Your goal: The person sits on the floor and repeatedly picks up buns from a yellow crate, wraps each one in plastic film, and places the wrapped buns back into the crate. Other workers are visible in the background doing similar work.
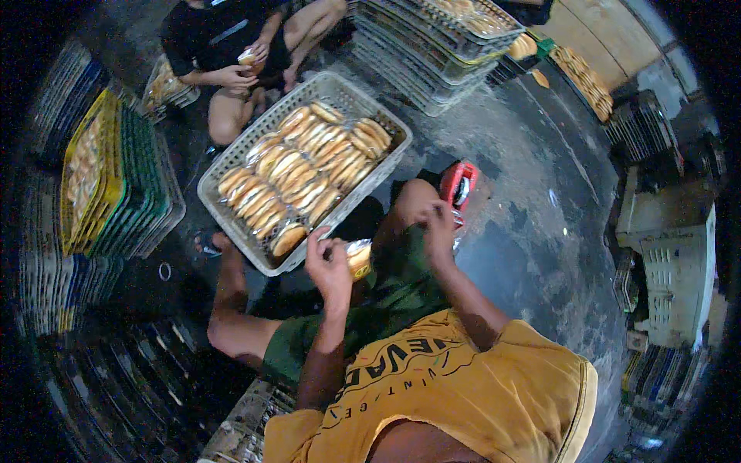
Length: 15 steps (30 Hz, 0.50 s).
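Observation:
My left hand (327, 267) grips a bread bun in a clear plastic bag (359, 258) with yellow print, just beside the near rim of a grey plastic crate (267, 267). Several rows of bagged buns (304, 165) fill much of that crate, and one round bun (289, 239) lies in its near corner. My right hand (438, 228) is above my knee, beside a red tape dispenser (458, 188) that carries a roll of tape. Its fingers are bent close together; whether they pinch a piece of tape is too small to tell.
Across the crate sits another person, whose hands (243, 75) hold a bagged bun (248, 57). Stacked crates (434, 69) stand at the far right, and yellow and green crates (124, 185) at the left. A tray of buns (582, 81) and a metal cabinet (674, 272) are farther right.

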Each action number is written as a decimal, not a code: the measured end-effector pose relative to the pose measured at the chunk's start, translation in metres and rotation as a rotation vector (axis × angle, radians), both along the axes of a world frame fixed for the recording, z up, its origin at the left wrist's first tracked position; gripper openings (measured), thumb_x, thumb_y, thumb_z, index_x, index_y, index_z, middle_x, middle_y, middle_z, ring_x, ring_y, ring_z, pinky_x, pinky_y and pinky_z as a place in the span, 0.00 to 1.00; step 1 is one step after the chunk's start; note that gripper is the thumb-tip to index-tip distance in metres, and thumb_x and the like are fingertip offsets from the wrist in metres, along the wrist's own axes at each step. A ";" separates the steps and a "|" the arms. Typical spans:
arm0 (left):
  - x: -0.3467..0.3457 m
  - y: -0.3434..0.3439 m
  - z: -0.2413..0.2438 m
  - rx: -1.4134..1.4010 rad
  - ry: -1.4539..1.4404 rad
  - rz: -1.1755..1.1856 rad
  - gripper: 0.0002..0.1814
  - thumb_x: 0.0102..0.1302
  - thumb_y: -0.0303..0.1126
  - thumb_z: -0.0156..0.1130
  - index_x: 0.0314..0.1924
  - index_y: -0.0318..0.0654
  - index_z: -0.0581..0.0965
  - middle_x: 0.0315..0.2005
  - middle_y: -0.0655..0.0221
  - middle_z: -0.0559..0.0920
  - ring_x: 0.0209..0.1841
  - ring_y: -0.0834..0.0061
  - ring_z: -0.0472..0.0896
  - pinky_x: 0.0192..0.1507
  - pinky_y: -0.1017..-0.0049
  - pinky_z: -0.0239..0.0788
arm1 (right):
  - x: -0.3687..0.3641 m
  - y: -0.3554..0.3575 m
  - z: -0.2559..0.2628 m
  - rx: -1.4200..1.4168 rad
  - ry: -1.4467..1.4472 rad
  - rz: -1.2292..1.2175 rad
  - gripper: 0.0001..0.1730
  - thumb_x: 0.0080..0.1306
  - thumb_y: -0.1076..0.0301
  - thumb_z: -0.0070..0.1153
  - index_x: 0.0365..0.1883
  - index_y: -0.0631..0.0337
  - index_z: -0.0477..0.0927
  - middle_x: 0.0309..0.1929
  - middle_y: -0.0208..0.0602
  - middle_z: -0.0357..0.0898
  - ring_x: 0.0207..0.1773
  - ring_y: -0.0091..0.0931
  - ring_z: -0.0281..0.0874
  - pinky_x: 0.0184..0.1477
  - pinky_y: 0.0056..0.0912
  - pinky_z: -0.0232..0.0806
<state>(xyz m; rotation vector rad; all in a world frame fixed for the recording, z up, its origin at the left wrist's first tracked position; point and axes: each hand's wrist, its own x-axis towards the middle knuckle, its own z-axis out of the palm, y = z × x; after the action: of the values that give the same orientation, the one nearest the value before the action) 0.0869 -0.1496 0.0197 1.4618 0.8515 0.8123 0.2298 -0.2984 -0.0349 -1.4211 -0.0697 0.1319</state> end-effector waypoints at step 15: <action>0.015 0.006 -0.023 0.139 0.067 -0.077 0.14 0.55 0.18 0.56 0.42 0.35 0.79 0.26 0.70 0.82 0.27 0.82 0.76 0.33 0.79 0.67 | 0.048 -0.153 -0.091 -0.595 0.364 0.106 0.16 0.63 0.57 0.62 0.37 0.63 0.83 0.30 0.33 0.81 0.29 0.20 0.73 0.32 0.26 0.63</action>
<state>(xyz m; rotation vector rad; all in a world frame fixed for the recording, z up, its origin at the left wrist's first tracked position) 0.1019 -0.1435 -0.0031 1.6424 0.7966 0.7814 0.2774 -0.4516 -0.1260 -1.9624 0.2115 0.5308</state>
